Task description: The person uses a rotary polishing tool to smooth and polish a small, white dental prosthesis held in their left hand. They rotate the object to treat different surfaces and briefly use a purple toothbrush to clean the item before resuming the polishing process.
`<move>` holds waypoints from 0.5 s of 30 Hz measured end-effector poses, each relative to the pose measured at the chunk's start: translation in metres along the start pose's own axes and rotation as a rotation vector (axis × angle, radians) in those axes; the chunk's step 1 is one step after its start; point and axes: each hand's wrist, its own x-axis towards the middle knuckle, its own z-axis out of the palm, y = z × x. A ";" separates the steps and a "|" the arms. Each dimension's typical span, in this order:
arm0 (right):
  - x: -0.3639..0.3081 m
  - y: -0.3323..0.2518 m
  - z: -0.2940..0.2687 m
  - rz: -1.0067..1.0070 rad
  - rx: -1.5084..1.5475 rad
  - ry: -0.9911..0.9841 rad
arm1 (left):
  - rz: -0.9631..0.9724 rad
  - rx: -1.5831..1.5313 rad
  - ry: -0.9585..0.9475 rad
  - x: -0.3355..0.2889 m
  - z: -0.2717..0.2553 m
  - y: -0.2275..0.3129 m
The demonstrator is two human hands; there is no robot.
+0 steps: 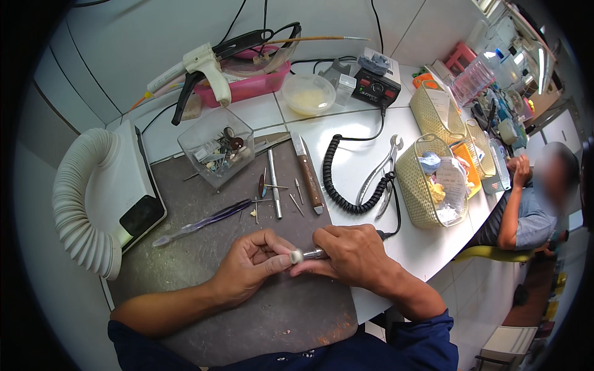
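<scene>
A silver rotary handpiece lies in the grip of my right hand, its tip pointing left. At that tip sits a small pale round polishing head. My left hand is closed, thumb and fingertips pinched together right beside the polishing head. What those fingers hold, if anything, is hidden. From behind my right hand a black coiled cord runs back to a control box. Both hands are over a dark grey work mat.
Beyond my hands lie a wooden-handled knife, a metal rod, a purple-handled brush and several small burs. A clear bin of bits stands behind them. Left is a white hose; right, pliers and baskets. Another person sits far right.
</scene>
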 end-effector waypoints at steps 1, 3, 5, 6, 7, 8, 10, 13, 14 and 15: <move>0.000 0.000 0.000 0.002 -0.003 0.002 | 0.003 0.005 0.006 0.000 0.000 0.000; 0.000 0.000 0.001 0.005 -0.008 0.006 | 0.009 0.015 0.017 -0.001 0.001 0.000; -0.001 0.000 0.000 0.001 -0.027 -0.020 | 0.012 0.004 -0.009 0.000 -0.001 -0.001; -0.002 -0.001 0.001 -0.001 -0.037 -0.033 | 0.013 -0.002 -0.023 0.001 -0.002 -0.003; -0.001 -0.001 0.001 -0.002 -0.033 -0.014 | 0.019 0.004 -0.025 0.001 -0.004 -0.004; -0.002 -0.002 0.001 -0.003 -0.029 0.005 | 0.024 0.010 -0.028 0.000 -0.006 -0.006; -0.001 -0.002 0.002 -0.009 -0.043 0.033 | 0.040 0.020 -0.045 -0.001 -0.005 -0.004; -0.003 -0.003 0.004 -0.028 -0.049 0.052 | -0.012 0.036 0.006 -0.003 -0.001 -0.002; -0.003 -0.003 0.003 -0.037 -0.041 0.054 | -0.002 0.016 -0.018 -0.003 -0.003 -0.005; -0.003 -0.002 0.002 -0.028 -0.054 0.059 | 0.007 0.023 -0.014 -0.001 -0.003 -0.004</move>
